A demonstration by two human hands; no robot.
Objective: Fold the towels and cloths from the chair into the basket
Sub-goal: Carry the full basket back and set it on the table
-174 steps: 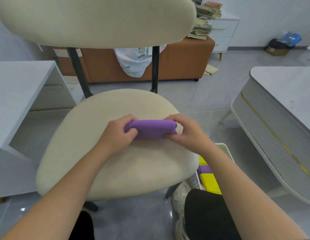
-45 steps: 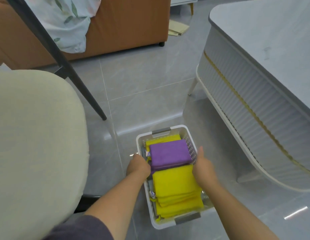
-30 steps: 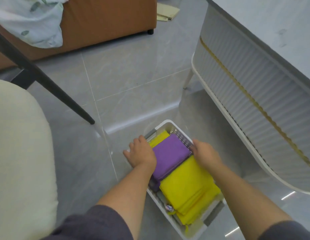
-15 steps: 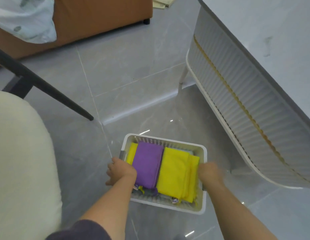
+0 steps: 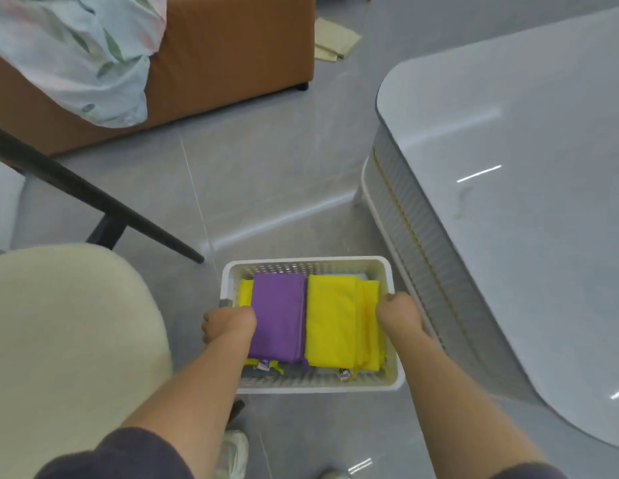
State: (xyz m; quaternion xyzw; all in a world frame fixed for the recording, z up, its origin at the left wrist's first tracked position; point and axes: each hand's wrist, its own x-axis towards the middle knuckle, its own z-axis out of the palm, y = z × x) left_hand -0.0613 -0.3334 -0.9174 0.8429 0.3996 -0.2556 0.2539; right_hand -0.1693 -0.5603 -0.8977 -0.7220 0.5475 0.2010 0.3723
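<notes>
Nearest, two dark sleeves frame bare forearms reaching down, with a pale shoe [image 5: 234, 456] on the grey floor between them and the cream chair seat [image 5: 69, 340] to the left. The left hand [image 5: 228, 321] grips the left end of the white basket [image 5: 308, 262], and the right hand [image 5: 399, 312] holds the right end; its fingers are blurred but appear curled over the rim. Inside, a folded purple cloth [image 5: 278, 319] lies beside a stack of yellow cloths [image 5: 339, 323], touching it. The grey table [image 5: 508, 202] stands just right of the basket. Farther off, a floral fabric [image 5: 76, 53] drapes over an orange sofa [image 5: 232, 46].
</notes>
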